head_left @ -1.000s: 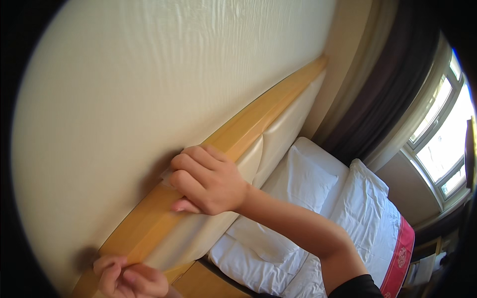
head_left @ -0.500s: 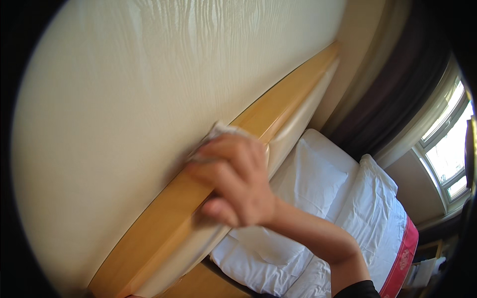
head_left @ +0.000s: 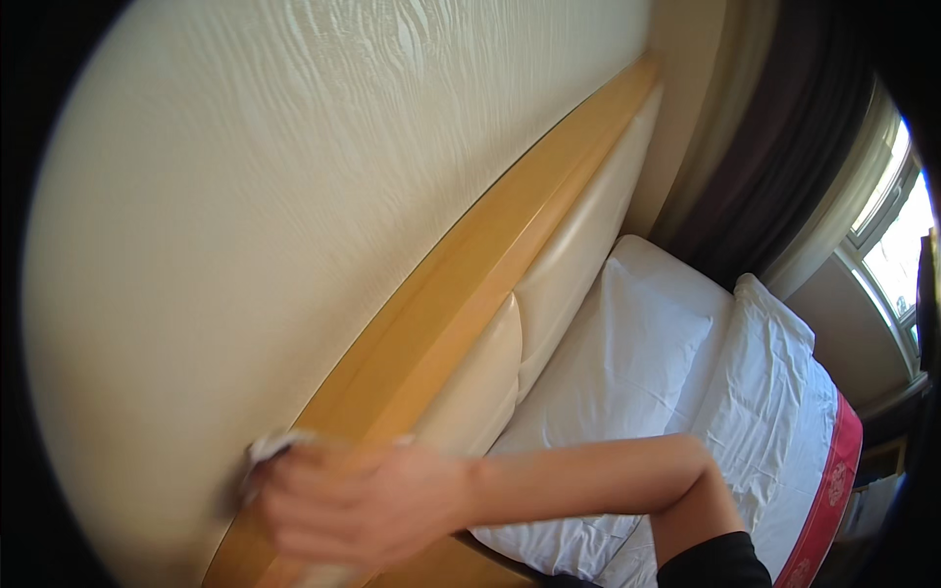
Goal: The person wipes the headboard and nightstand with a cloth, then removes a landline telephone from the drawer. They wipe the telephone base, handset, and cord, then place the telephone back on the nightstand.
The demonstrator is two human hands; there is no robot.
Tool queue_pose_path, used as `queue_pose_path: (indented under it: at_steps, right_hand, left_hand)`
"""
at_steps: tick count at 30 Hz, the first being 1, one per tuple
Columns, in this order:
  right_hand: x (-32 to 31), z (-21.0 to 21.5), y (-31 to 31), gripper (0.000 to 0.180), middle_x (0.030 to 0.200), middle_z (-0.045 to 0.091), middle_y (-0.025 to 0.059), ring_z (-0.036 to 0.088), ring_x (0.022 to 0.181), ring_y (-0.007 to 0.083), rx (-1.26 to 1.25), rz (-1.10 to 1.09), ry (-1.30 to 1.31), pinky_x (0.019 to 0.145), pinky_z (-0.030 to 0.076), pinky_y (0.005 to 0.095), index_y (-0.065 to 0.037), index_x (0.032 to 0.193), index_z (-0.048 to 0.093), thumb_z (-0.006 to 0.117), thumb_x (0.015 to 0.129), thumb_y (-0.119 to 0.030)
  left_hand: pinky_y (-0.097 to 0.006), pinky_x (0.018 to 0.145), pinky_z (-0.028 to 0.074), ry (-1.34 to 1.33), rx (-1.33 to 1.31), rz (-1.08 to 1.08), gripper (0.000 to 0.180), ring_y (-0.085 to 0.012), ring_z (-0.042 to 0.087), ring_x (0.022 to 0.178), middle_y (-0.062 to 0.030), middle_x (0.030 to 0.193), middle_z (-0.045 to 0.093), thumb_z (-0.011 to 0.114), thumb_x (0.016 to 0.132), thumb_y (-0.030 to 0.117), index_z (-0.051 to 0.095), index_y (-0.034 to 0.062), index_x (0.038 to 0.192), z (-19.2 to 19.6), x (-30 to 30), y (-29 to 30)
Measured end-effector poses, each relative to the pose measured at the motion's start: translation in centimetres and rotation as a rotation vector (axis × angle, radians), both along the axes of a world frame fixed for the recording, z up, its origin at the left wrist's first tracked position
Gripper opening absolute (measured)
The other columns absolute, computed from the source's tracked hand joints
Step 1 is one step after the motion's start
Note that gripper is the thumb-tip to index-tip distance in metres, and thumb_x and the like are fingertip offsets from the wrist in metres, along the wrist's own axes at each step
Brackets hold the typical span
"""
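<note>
My right hand (head_left: pixel 358 495) reaches across from the lower right, somewhat smeared by motion. Its fingers are closed over a whitish cloth (head_left: pixel 269 447), of which only a crumpled edge shows past the fingertips. The hand lies over the wooden top ledge of a headboard (head_left: pixel 431 304), at its lower left part, where the ledge meets the wall. Most of the cloth is hidden beneath the fingers. My left hand is out of sight.
Beneath the ledge runs a cream padded panel (head_left: pixel 470 387). A bed with white pillows (head_left: pixel 627 338) and a red runner (head_left: pixel 831 480) stands to the right. A textured cream wall (head_left: pixel 245 216) rises behind the headboard. Dark curtains (head_left: pixel 774 147) hang beside a window (head_left: pixel 897 230).
My right hand has slid along the ledge toward the lower left with the cloth under its fingers. More of the ledge and padded panel now shows. The view has shifted slightly.
</note>
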State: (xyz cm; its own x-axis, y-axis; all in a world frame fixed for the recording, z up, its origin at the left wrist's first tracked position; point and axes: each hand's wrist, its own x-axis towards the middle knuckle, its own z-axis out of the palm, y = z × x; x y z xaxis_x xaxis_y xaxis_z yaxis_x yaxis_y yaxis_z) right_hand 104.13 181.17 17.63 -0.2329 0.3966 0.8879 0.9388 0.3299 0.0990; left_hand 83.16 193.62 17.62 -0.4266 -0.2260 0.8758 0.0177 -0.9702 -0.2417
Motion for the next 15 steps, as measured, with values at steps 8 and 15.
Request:
queue_pose_path:
  at_steps: [8, 15]
  right_hand:
    - [20.4, 0.5, -8.1, 0.021, 0.104, 0.062, 0.0148, 0.059, 0.094, 0.0316, -0.060, -0.274, 0.225, 0.086, 0.043, 0.0414, -0.002, 0.091, 0.061, 0.055, 0.095, -0.022]
    - [34.4, 0.1, -12.0, 0.022, 0.100, 0.055, 0.0158, 0.053, 0.099, 0.0295, 0.034, -0.323, 0.491, 0.094, 0.039, 0.0333, 0.004, 0.091, 0.055, 0.046, 0.093, -0.017]
  left_hand:
    - [-0.038, 0.069, 0.043, 0.136, 0.017, 0.109, 0.019, -0.0225, 0.046, 0.075, -0.0106, 0.088, 0.049, 0.049, 0.094, 0.025, 0.056, 0.0069, 0.095, -0.3, -0.1, 0.6]
    - [-0.042, 0.074, 0.044, 0.453, 0.041, 0.569, 0.025, -0.0243, 0.048, 0.080, -0.0109, 0.094, 0.049, 0.058, 0.091, 0.033, 0.057, 0.0102, 0.101, 0.7, 0.4, -0.6]
